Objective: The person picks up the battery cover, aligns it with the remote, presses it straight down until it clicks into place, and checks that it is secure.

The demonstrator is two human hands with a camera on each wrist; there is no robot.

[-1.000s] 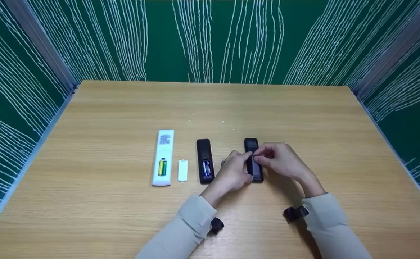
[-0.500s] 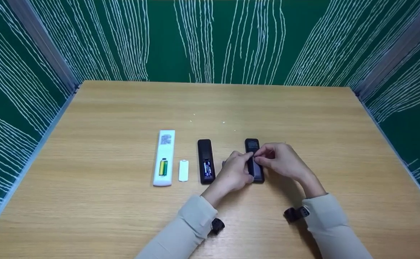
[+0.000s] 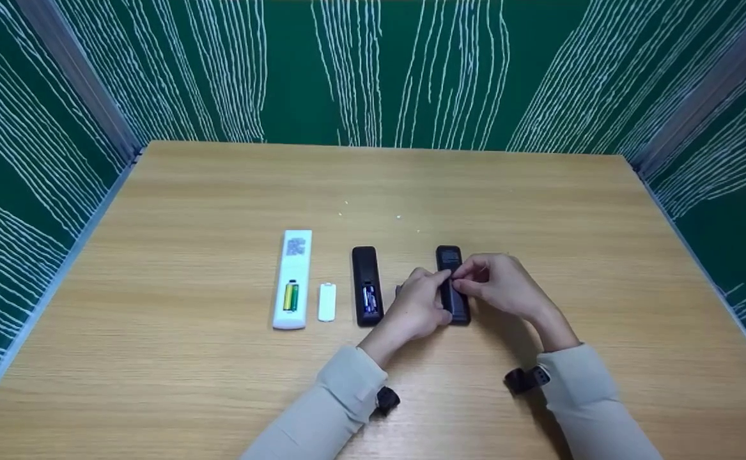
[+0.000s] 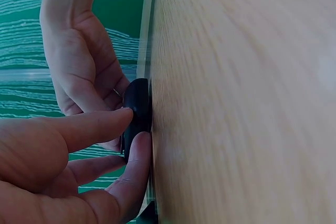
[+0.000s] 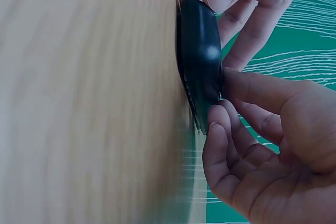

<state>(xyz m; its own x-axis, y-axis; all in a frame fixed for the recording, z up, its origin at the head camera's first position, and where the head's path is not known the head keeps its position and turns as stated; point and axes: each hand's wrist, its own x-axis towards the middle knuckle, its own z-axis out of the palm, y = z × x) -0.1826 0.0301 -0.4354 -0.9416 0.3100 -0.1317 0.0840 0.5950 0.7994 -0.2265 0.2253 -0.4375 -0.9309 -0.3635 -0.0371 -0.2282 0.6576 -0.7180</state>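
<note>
A person has both hands at the right remote [image 3: 456, 305], a black one at the right end of the row on the table [image 3: 174, 268]. The step in hand looks like small, careful finger work on the back of it. The left hand [image 3: 414, 303] holds it from the left, so that grip is on the remote. The right hand [image 3: 500, 281] has bent fingers, with the tips close together on the remote. I can't tell if its grip has something tiny in it, because the fingers hide that spot. The next move seems to call for the left hand to hold firm while the right fingertips work gently.

The right remote lies back side up, with small printing at its far end. Its long way runs near to far, and the near end leans a bit to the right. The middle remote [image 3: 364, 265] lies almost the same way. The white remote [image 3: 296, 265], farther left, leans the other way, its near end a bit to the left.
</note>
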